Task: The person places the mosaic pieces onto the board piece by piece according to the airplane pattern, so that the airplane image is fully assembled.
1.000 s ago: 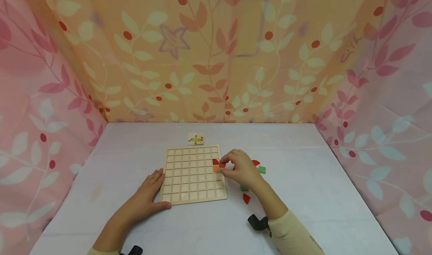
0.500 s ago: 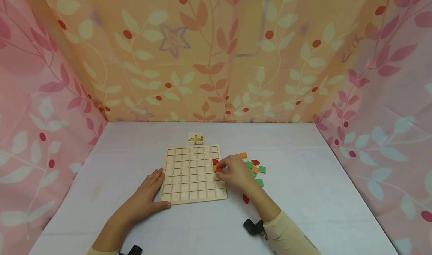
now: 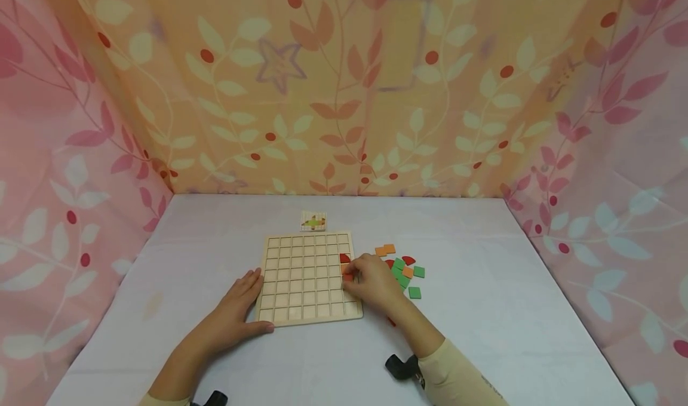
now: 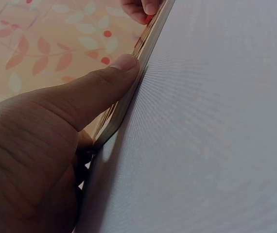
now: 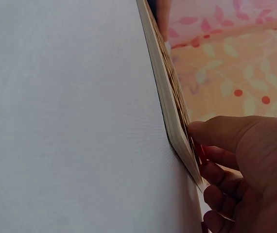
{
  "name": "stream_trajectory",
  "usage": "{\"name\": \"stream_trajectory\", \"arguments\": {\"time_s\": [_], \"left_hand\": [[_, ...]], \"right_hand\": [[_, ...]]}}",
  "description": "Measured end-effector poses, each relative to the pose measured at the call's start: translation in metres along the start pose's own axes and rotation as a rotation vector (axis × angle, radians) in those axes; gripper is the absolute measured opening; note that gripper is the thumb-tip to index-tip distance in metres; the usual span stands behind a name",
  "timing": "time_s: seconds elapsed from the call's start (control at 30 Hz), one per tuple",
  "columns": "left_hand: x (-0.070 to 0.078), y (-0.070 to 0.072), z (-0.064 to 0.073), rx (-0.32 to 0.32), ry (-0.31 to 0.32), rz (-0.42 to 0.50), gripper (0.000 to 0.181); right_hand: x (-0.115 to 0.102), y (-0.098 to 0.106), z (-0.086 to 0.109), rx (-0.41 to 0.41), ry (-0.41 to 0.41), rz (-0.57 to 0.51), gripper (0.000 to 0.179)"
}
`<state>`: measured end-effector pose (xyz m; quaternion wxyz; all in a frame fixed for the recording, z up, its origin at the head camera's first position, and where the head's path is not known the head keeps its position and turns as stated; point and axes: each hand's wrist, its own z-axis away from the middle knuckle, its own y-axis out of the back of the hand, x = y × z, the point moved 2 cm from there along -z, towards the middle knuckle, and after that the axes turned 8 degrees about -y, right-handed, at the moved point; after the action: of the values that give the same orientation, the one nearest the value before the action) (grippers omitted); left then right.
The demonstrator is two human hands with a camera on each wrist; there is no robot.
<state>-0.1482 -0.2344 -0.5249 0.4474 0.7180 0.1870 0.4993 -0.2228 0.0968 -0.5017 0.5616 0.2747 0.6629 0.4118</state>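
A wooden grid board (image 3: pixel 301 286) lies on the white table. My left hand (image 3: pixel 235 311) rests at its near left corner, fingers along the left side and thumb on the front edge. In the left wrist view, the thumb (image 4: pixel 104 80) lies fairly straight against the board's rim. Over the board's right column, my right hand (image 3: pixel 376 283) pinches a red piece (image 3: pixel 347 277) between thumb and fingers; the fingers partly hide its shape. Just beyond it, an orange square (image 3: pixel 344 268) and a red quarter-round piece (image 3: pixel 344 258) sit in cells of that same column.
Right of the board lie loose tiles: orange squares (image 3: pixel 389 249), green squares (image 3: pixel 415 292) and red rounded pieces (image 3: pixel 409 260). Part of another red piece (image 3: pixel 392 322) shows below the right wrist. A small pattern card (image 3: pixel 313 221) lies behind the board. Floral cloth (image 3: pixel 344 95) encloses the table.
My right hand has carried the red piece from beside the upper pieces down the right column, to the cell nearer me than the orange square. The left hand has stayed in place.
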Motion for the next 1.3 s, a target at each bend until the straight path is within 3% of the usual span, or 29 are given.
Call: {"name": "stream_trajectory", "arguments": {"time_s": [0.93, 1.3], "left_hand": [[0.0016, -0.0001, 0.0011, 0.007, 0.007, 0.006, 0.116], [0.0016, -0.0002, 0.0021, 0.001, 0.019, 0.011, 0.116]], "right_hand": [[-0.0019, -0.0029, 0.0027, 0.029, 0.033, 0.116, 0.019], [-0.0026, 0.0020, 0.0023, 0.010, 0.061, 0.050, 0.020]]}}
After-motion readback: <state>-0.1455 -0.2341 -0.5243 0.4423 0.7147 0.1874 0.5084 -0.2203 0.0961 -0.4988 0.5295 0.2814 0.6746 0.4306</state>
